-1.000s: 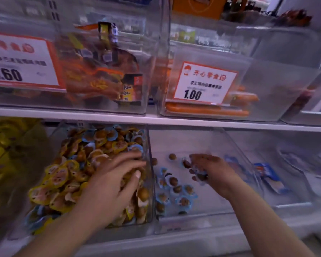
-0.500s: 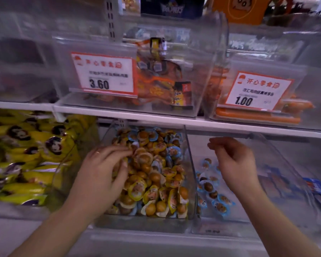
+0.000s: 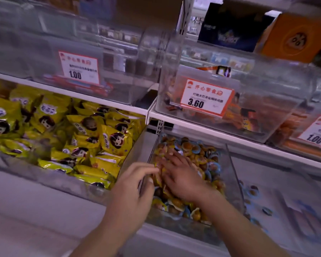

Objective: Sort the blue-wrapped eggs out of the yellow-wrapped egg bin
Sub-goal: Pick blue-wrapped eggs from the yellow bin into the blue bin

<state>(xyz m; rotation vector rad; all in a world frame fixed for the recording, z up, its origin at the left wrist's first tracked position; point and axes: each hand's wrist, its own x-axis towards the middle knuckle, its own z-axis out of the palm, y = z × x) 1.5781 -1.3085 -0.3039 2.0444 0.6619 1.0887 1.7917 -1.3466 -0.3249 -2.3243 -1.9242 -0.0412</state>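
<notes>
A clear bin [image 3: 174, 221] at the centre of the lower shelf holds a pile of yellow-wrapped eggs [image 3: 202, 160] with blue-wrapped eggs [image 3: 214, 166] mixed in. My right hand [image 3: 182, 177] lies on the pile, fingers spread and fairly straight, palm down. My left hand [image 3: 132, 188] reaches over the bin's left wall, and its straight fingertips touch the eggs beside my right hand. Neither hand visibly holds an egg. The neighbouring clear bin on the right contains a few loose blue-wrapped eggs [image 3: 252, 191].
A bin of yellow snack packets [image 3: 82, 136] fills the lower shelf on the left. Above the white shelf edge [image 3: 230, 138] stand clear bins with price tags 1.00 [image 3: 79, 68] and 3.60 [image 3: 206, 97]. An orange box [image 3: 293, 38] sits at top right.
The view has swung left. My right hand moved from the right-hand bin onto the mixed egg pile. My left hand shifted to the bin's left wall.
</notes>
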